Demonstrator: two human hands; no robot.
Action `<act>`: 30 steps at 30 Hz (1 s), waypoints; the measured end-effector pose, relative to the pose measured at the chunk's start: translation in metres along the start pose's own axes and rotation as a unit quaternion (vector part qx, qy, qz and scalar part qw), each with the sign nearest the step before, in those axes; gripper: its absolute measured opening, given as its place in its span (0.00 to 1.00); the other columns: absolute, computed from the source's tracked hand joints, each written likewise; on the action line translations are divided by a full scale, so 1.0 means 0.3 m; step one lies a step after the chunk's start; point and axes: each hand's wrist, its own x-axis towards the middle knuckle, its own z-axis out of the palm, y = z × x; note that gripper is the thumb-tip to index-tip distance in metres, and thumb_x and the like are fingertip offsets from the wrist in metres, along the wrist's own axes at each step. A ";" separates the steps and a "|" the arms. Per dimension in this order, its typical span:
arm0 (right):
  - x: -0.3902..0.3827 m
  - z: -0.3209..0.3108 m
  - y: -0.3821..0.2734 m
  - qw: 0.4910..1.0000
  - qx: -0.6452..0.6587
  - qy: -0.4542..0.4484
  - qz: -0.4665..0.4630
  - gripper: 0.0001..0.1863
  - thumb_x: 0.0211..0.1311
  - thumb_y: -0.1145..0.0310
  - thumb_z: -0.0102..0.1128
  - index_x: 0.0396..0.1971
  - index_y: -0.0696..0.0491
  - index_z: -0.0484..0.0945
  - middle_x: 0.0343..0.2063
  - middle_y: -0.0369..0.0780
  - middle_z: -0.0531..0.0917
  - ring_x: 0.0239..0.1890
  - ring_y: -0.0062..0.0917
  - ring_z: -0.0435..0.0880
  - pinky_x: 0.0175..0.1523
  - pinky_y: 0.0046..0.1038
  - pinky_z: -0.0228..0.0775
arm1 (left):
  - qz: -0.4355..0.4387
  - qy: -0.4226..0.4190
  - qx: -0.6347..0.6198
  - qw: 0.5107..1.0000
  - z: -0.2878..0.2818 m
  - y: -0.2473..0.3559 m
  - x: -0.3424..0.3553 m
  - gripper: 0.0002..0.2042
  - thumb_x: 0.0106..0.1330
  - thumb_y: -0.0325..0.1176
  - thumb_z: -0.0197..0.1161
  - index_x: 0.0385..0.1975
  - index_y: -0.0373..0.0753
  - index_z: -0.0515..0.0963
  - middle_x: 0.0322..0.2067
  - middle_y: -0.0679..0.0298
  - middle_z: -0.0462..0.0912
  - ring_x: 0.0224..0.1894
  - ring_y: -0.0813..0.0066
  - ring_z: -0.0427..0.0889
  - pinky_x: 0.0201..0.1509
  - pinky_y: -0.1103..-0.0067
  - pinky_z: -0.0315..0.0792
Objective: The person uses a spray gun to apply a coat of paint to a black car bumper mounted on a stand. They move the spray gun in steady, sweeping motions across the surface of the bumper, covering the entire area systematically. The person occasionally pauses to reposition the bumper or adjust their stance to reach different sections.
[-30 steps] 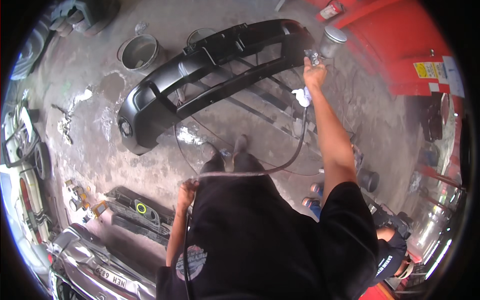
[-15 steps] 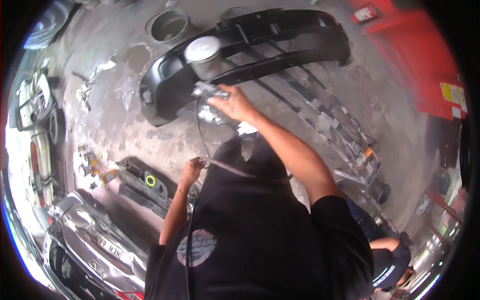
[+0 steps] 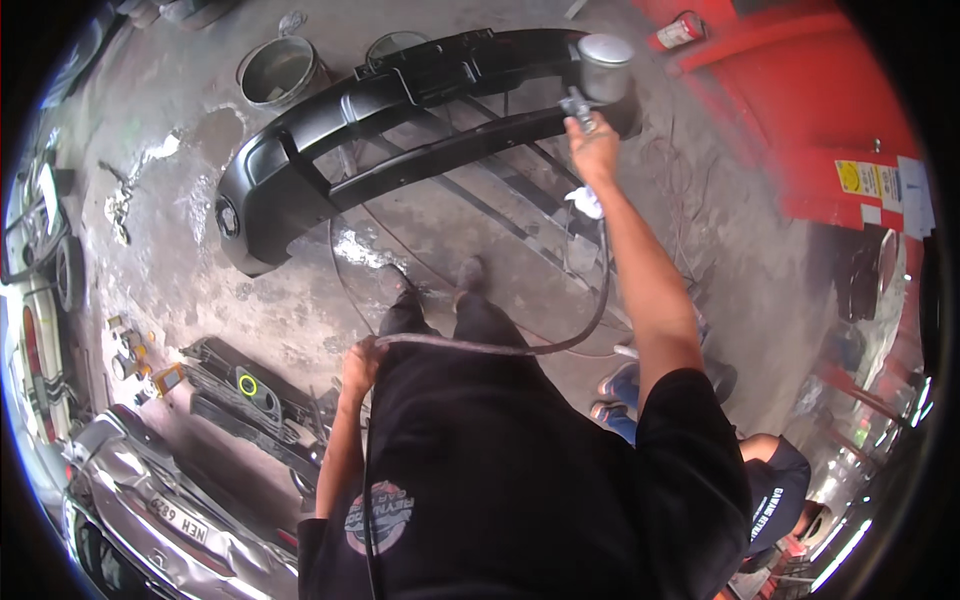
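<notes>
My right hand is stretched far forward and grips a spray gun topped by a silver metal cup. The gun is over the right end of a black car bumper, which lies across a stand of dark bars. A crumpled white thing shows just below my right wrist. From there a dark hose hangs in a curve and crosses my front to my left hand, which is closed around it near my left hip.
A bucket stands behind the bumper. A red car panel is on the right, with a small red can on it. Black trim parts and a silver car are at left. Another person is low at right.
My right hand has swept the spray gun from the bumper's left part to its right end. My left hand stays on the hose. The view has shifted slightly.
</notes>
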 end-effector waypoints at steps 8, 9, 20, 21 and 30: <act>0.012 -0.023 -0.005 0.999 -0.006 -0.035 0.035 0.20 0.68 0.55 0.68 0.44 0.59 0.85 0.38 0.57 0.89 0.46 0.56 0.88 0.51 0.49 0.78 | -0.059 -0.005 -0.009 0.998 0.066 -0.003 0.021 0.15 0.71 0.41 0.68 0.47 0.36 0.85 0.38 0.43 0.89 0.45 0.40 0.88 0.47 0.59 0.80; -0.008 -0.001 0.004 0.997 0.028 -0.066 0.020 0.20 0.68 0.55 0.68 0.44 0.59 0.85 0.39 0.57 0.89 0.46 0.56 0.88 0.51 0.48 0.78 | -0.063 -0.012 -0.018 0.998 0.058 0.008 0.029 0.15 0.71 0.41 0.68 0.47 0.36 0.85 0.38 0.43 0.89 0.45 0.41 0.88 0.47 0.59 0.80; 0.083 0.062 0.028 0.988 -0.151 -0.016 -0.030 0.20 0.67 0.56 0.70 0.45 0.59 0.82 0.36 0.54 0.89 0.44 0.55 0.88 0.51 0.50 0.79 | -0.011 0.020 0.005 1.000 -0.011 0.043 0.043 0.13 0.71 0.42 0.69 0.47 0.40 0.86 0.39 0.45 0.89 0.45 0.41 0.88 0.47 0.60 0.80; 0.097 0.060 0.033 0.984 -0.169 0.012 -0.053 0.20 0.67 0.56 0.70 0.45 0.58 0.82 0.35 0.54 0.89 0.44 0.54 0.88 0.50 0.51 0.79 | -0.016 0.021 0.016 1.000 -0.023 0.035 0.046 0.13 0.71 0.42 0.69 0.47 0.40 0.87 0.39 0.45 0.89 0.45 0.41 0.88 0.47 0.59 0.80; 0.005 0.127 -0.188 0.977 -0.026 -0.170 0.127 0.22 0.67 0.57 0.70 0.53 0.57 0.84 0.33 0.54 0.89 0.41 0.54 0.89 0.46 0.47 0.80 | -0.029 -0.018 -0.037 0.999 -0.167 -0.079 0.093 0.12 0.69 0.37 0.70 0.46 0.38 0.87 0.40 0.44 0.89 0.46 0.41 0.88 0.49 0.60 0.80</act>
